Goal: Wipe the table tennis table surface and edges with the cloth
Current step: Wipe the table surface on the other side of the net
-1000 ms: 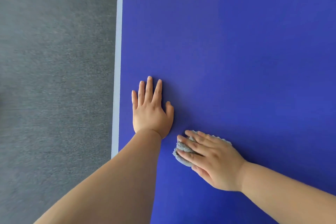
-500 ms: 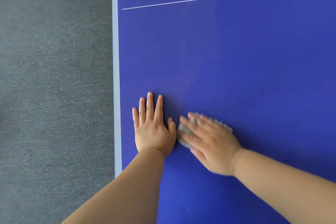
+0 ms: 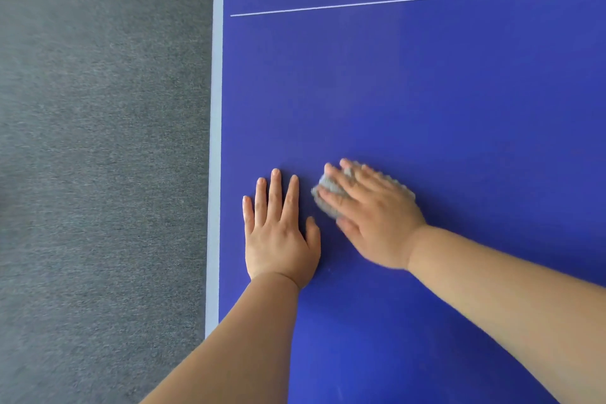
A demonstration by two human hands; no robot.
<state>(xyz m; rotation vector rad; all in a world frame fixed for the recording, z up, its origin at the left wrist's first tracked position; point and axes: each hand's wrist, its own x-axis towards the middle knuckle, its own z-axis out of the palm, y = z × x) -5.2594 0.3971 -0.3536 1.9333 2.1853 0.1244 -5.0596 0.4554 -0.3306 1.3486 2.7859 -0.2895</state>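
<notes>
- Mid-wipe here, working the near left part of the table (image 3: pixel 426 92), close to the pale edge stripe (image 3: pixel 214 141).
- Got the left hand (image 3: pixel 278 233) flat on the blue, fingers straight and a bit spread, holding nothing, just bracing beside the stripe.
- Got the right hand (image 3: pixel 373 216) pressing down on the cloth (image 3: pixel 328 197), fingers mostly straight across it rather than curled round it. Bit blurry though.
- Cloth bunched into a grey wad under the right fingers, flat on the table, just right of the left fingertips and seemingly not touching them.
- Hard to call the cleaned part: no wet trail or obvious before/after patch near the hands.
- Faint smudgy marks up past the thin white line (image 3: pixel 410 0), so guessing more wiping needed up there.
- No cloth on the stripe or the side edge by the carpet (image 3: pixel 98 174), so counting the edges as still to do.
- Probably somewhere early-to-middle of the job, with plenty of surface plus all the edges left.
</notes>
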